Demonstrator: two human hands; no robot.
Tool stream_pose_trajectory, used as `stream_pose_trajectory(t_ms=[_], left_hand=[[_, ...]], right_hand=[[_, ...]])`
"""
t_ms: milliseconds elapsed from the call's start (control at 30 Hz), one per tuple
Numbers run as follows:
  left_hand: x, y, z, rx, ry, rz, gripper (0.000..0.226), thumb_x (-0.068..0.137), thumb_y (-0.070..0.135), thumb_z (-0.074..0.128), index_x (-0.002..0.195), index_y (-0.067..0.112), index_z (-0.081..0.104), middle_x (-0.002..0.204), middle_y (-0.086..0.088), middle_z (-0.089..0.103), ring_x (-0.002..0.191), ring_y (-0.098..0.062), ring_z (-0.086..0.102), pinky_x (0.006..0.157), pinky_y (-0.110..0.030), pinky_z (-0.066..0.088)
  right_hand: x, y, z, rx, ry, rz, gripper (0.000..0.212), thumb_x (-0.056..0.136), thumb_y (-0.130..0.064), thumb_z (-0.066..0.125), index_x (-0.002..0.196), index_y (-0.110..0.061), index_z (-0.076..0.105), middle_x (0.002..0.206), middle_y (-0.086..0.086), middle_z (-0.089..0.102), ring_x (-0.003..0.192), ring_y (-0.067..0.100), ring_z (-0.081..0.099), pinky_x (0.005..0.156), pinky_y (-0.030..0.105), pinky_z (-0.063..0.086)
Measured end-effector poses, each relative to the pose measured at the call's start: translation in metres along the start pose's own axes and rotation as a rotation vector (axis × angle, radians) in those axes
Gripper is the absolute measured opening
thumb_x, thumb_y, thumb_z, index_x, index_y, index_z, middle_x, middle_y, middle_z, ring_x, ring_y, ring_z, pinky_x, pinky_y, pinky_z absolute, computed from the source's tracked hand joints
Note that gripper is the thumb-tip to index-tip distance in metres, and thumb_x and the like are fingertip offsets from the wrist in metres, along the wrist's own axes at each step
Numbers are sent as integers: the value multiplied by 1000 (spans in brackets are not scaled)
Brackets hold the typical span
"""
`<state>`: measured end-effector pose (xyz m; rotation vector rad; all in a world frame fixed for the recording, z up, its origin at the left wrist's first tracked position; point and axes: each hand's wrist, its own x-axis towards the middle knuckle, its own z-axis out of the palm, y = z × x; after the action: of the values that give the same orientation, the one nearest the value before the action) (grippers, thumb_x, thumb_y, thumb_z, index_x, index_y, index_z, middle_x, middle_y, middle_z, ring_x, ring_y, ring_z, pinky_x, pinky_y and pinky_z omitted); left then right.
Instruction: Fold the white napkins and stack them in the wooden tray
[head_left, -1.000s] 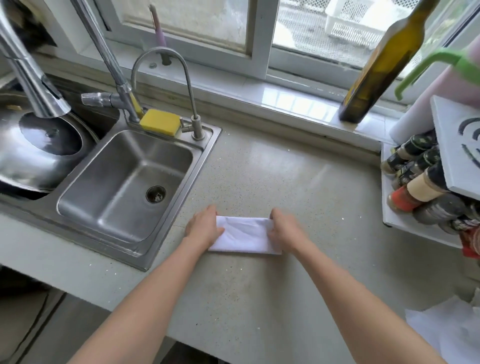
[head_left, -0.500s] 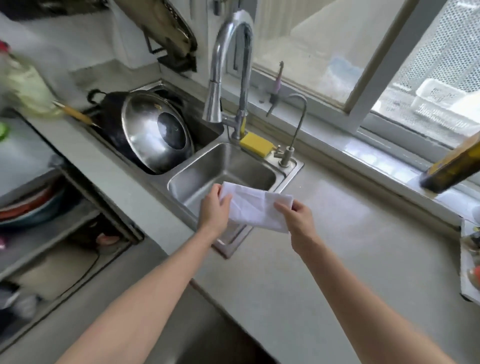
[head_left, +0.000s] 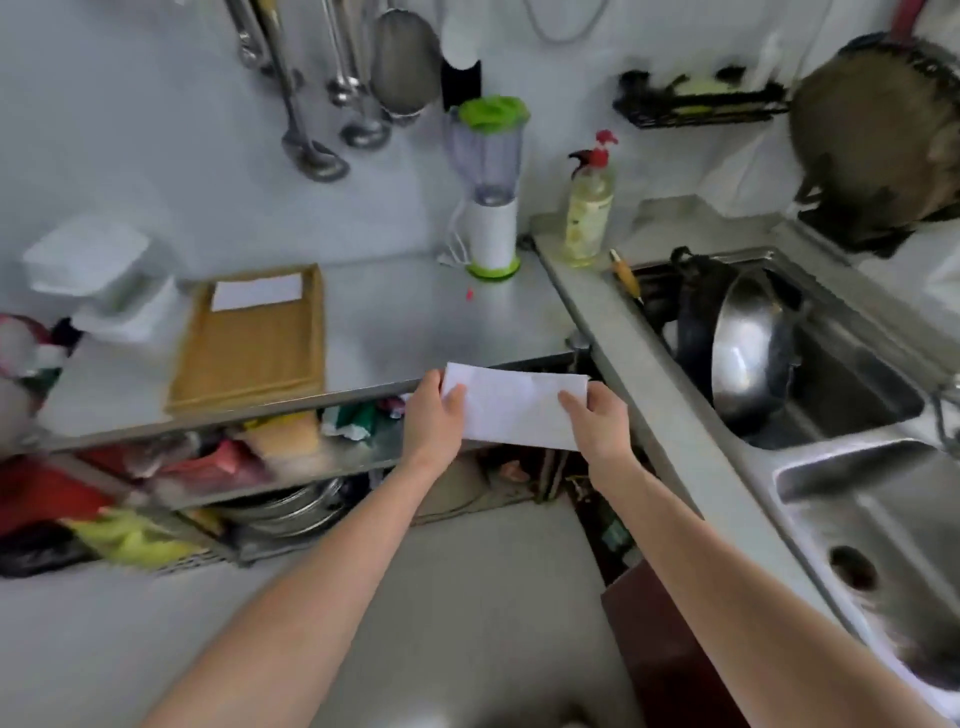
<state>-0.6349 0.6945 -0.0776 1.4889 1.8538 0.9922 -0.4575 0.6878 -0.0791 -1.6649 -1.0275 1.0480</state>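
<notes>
I hold a folded white napkin (head_left: 517, 408) in the air in front of me, over the edge of a steel table. My left hand (head_left: 434, 413) grips its left end and my right hand (head_left: 602, 421) grips its right end. The wooden tray (head_left: 249, 345) lies on the steel table to the left and farther away. One folded white napkin (head_left: 257, 292) sits at the tray's far end.
A blender (head_left: 488, 192) and a soap bottle (head_left: 589, 208) stand behind the table. A sink (head_left: 852, 384) with a steel wok lid (head_left: 743, 348) is at the right. Ladles (head_left: 322, 104) hang on the wall. Cluttered shelves (head_left: 218, 467) lie below the table.
The napkin was lifted off the stone counter by the window and carried left past the sinks. My view turned with it, and the tray table is now ahead.
</notes>
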Motion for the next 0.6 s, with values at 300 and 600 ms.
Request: stream_pose_trajectory(t_ms=[300,600], left_hand=[[87,-128,-153,-1,326,-278,21,99,16,47,108,-2,54,105,-16,60,98,-29,55,70,-26,28],[190,-187,-244,-13,466,-446,20,97,11,42,108,1,56,96,-6,54,88,-20,48,72,-24,31]], right_hand=[[46,-57,244,-140,-388,-111,17,97,-13,50,107,-4,60,100,10,63,89,23,56,68,26,43],[108,-105,413,-276,-581,-126,11,95,-10,47,95,-8,57,92,9,55,84,24,53,72,30,40]])
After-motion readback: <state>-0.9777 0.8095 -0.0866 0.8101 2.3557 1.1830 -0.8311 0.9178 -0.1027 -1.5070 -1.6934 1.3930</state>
